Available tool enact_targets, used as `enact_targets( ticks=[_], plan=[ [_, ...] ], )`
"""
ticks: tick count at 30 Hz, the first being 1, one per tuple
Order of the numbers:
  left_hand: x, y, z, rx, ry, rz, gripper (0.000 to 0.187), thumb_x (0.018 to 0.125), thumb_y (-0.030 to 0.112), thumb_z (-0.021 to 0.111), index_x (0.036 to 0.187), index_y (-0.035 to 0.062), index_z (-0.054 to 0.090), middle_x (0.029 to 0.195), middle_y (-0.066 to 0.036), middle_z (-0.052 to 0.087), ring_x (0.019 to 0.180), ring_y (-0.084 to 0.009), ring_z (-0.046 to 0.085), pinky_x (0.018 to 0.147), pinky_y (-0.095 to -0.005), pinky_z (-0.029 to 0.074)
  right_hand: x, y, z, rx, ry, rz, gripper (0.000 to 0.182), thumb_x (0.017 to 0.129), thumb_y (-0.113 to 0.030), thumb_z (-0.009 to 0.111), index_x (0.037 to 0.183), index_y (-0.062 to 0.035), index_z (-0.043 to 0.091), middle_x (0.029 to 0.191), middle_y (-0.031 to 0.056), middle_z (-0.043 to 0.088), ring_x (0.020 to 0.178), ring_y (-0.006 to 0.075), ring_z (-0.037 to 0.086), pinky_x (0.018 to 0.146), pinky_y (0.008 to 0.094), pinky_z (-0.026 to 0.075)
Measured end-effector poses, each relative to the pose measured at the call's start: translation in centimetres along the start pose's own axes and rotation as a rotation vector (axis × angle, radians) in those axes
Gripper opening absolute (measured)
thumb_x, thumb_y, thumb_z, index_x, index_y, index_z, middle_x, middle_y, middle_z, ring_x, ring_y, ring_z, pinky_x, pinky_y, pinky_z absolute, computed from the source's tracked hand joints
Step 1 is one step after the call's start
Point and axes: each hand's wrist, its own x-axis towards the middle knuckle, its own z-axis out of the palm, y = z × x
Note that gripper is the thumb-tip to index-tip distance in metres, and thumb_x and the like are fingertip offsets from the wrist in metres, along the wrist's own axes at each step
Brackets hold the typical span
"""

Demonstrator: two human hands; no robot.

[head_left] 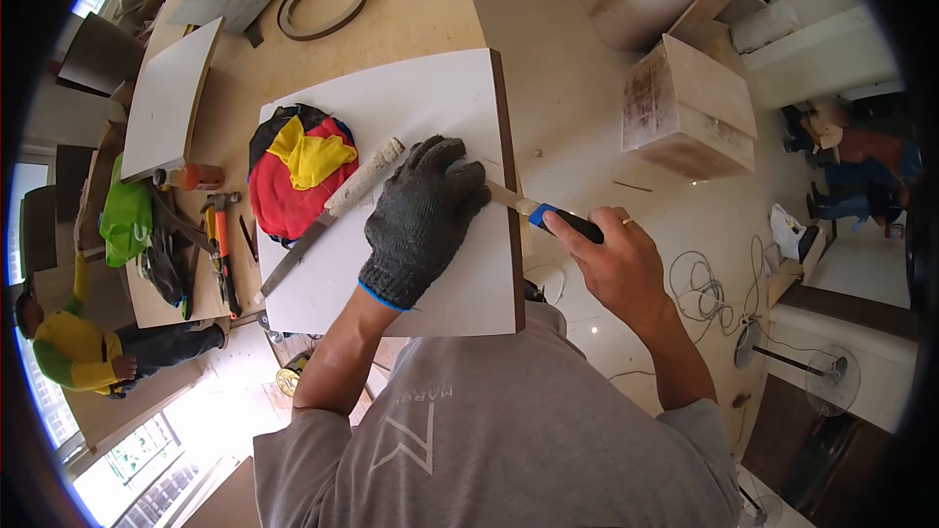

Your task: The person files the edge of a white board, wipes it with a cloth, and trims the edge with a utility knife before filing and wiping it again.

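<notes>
A white panel (460, 279) with a dark brown edge lies in front of me on the wooden table. My left hand (425, 215), in a dark knit glove with a blue cuff, is over the panel, its fingers curled at the blade end of a flat-bladed hand tool (506, 198). My bare right hand (616, 259) is closed round that tool's blue-and-black handle, just past the panel's brown edge. The glove hides the blade's far end. Left of the glove rests a long flat tool (328, 210) with a whitish wrapped grip, touching a red, black and yellow cloth bundle (303, 176).
Coiled brown edging strip (328, 2) lies farther up the table (421, 24). A hammer (221, 235), an orange bottle (199, 177) and a green bag (125, 220) sit at left. A box (685, 112), cables (709, 298) and a fan (831, 381) stand right. Other people (83, 347) are nearby.
</notes>
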Motion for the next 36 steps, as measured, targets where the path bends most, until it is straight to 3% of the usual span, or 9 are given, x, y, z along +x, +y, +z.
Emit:
enact_targets(
  ticks=[3, 6, 18, 21, 22, 28, 36],
  plan=[
    [1.7, -1.7, 0.6, 0.060, -0.048, 0.057, 0.018, 0.090, 0.020, 0.071, 0.104, 0.0080, 0.074, 0.127, -0.024, 0.066, 0.124, -0.0410, 0.061, 0.101, -0.0506, 0.051, 1.7, 0.6, 0.5, 0.004, 0.024, 0.011, 0.051, 0.090, -0.011, 0.069, 0.139, -0.0263, 0.070, 0.080, 0.0073, 0.047, 0.068, 0.0255, 0.054, 0.059, 0.0372, 0.049],
    [3.1, -1.4, 0.0, 0.018, -0.027, -0.026, 0.022, 0.088, 0.016, 0.076, 0.108, 0.0078, 0.077, 0.121, -0.022, 0.070, 0.123, -0.0377, 0.064, 0.100, -0.0487, 0.054, 2.4, 1.0, 0.5, -0.007, 0.006, 0.017, 0.050, 0.091, -0.012, 0.071, 0.139, -0.0253, 0.070, 0.080, 0.0077, 0.047, 0.069, 0.0251, 0.054, 0.058, 0.0369, 0.049],
    [4.7, -1.5, 0.1, 0.057, 0.005, -0.011, 0.023, 0.087, 0.013, 0.076, 0.109, 0.0084, 0.077, 0.122, -0.023, 0.070, 0.119, -0.0402, 0.067, 0.098, -0.0481, 0.056, 3.4, 2.5, 0.6, 0.008, -0.017, 0.002, 0.046, 0.093, -0.012, 0.068, 0.137, -0.0228, 0.070, 0.083, 0.0104, 0.051, 0.073, 0.0291, 0.059, 0.060, 0.0389, 0.051],
    [5.4, -2.0, 0.1, 0.053, 0.002, 0.006, 0.022, 0.087, 0.012, 0.075, 0.108, 0.0083, 0.077, 0.122, -0.023, 0.070, 0.117, -0.0399, 0.067, 0.097, -0.0471, 0.056, 4.6, 2.8, 1.0, 0.024, 0.043, 0.004, 0.045, 0.092, -0.014, 0.071, 0.136, -0.0229, 0.072, 0.082, 0.0099, 0.051, 0.073, 0.0288, 0.058, 0.060, 0.0387, 0.052],
    [6.3, -2.6, 0.3, 0.052, 0.013, 0.005, 0.021, 0.087, 0.012, 0.075, 0.108, 0.0083, 0.077, 0.121, -0.023, 0.070, 0.117, -0.0399, 0.067, 0.097, -0.0471, 0.056, 5.4, 3.0, 1.3, 0.055, 0.025, 0.051, 0.051, 0.089, -0.015, 0.077, 0.138, -0.0243, 0.071, 0.084, 0.0093, 0.049, 0.073, 0.0269, 0.056, 0.064, 0.0403, 0.051],
    [7.1, -2.4, -0.3, 0.059, -0.039, -0.034, 0.020, 0.088, 0.013, 0.073, 0.107, 0.0076, 0.077, 0.119, -0.024, 0.071, 0.112, -0.0402, 0.069, 0.096, -0.0471, 0.056, 5.3, 3.5, 1.5, 0.057, 0.023, 0.014, 0.051, 0.089, -0.016, 0.077, 0.139, -0.0243, 0.070, 0.083, 0.0096, 0.048, 0.074, 0.0265, 0.056, 0.063, 0.0397, 0.051],
    [7.8, -3.3, -0.2, 0.029, 0.006, -0.070, 0.018, 0.088, 0.013, 0.073, 0.105, 0.0081, 0.078, 0.121, -0.024, 0.070, 0.110, -0.0418, 0.069, 0.095, -0.0474, 0.056, 7.4, 4.1, 2.1, 0.051, 0.072, 0.011, 0.039, 0.092, -0.017, 0.073, 0.130, -0.0219, 0.075, 0.084, 0.0092, 0.052, 0.074, 0.0266, 0.060, 0.063, 0.0390, 0.054]
  ],
)
